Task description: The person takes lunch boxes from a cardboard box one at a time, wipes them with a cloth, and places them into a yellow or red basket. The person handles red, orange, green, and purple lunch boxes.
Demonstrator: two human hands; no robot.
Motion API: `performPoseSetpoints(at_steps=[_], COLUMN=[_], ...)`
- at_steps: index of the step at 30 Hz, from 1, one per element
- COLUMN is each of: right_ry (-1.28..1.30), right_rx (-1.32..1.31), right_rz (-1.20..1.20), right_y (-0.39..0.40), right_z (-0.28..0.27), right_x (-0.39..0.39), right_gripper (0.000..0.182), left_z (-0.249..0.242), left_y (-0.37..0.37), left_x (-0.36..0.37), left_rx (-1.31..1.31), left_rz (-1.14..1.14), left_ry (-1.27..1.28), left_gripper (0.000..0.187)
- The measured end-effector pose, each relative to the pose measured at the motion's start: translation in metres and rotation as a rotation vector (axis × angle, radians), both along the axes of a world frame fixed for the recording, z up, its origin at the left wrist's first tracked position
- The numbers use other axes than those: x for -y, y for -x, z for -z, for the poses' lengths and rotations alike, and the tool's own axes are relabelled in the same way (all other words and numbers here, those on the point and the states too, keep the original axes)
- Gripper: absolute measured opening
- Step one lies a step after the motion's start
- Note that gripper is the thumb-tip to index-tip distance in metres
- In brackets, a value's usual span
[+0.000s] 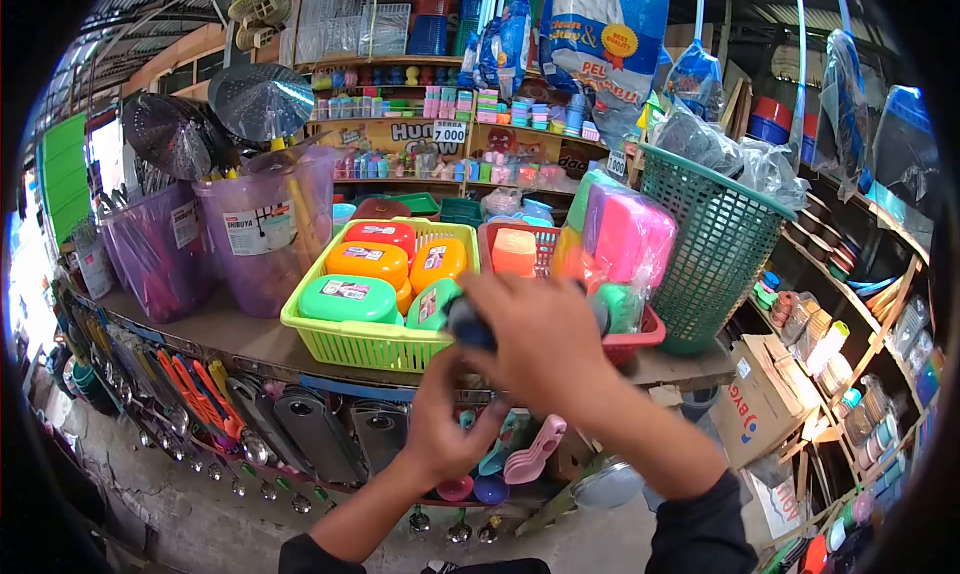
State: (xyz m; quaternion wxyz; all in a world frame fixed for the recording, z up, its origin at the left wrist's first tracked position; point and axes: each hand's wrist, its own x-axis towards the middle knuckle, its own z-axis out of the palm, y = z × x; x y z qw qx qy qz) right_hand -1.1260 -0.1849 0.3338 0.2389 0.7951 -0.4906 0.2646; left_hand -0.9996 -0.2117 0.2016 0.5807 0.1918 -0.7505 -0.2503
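Both hands are raised in front of the counter, close together. My right hand (545, 339) comes in from the right with its fingers bent over a small dark, rounded object (468, 324), blurred by motion; its kind I cannot make out. Below it, my left hand (445, 419) reaches up with curled fingers at the underside of the same object, its fingertips partly hidden. Just behind is a yellow-green basket (365, 354) of plastic soap boxes: a green one (345, 299), an orange one (368, 262) and a red one (382, 236) among them.
A red basket (650, 334) with pink and green plastic goods stands to the right, beside a tall green basket (700, 234). Purple bins (265, 264) of utensils are at left. Ladles and pink scoops (535, 454) hang below the counter edge. Mops in packaging hang above.
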Motion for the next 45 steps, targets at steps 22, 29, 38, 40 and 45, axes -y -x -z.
performPoseSetpoints(at_steps=[22, 29, 38, 40, 45], right_ry=[-1.350, -2.201, -2.470, -2.523, -2.713], right_rx=[0.922, 0.780, 0.884, 0.766, 0.426], right_rz=[-1.019, -0.741, -0.873, -0.876, -0.873], right_y=[-0.067, -0.131, -0.251, -0.269, -0.304], right_z=[0.225, 0.299, 0.323, 0.322, 0.307], right_x=[-0.031, -0.024, -0.072, -0.096, -0.155], right_gripper=[0.077, 0.058, 0.061, 0.061, 0.059], left_z=[0.160, 0.168, 0.200, 0.202, 0.205], left_y=[-0.145, -0.169, -0.164, -0.156, -0.137], left_x=[-0.101, -0.156, -0.284, -0.322, -0.417], left_rx=[-0.483, -0.560, -0.502, -0.562, -0.613], left_rz=[-0.066, -0.415, -1.400, -1.587, -2.115], left_ry=[-0.611, -0.600, -0.560, -0.613, -0.625], left_gripper=[0.033, 0.025, 0.025, 0.027, 0.028])
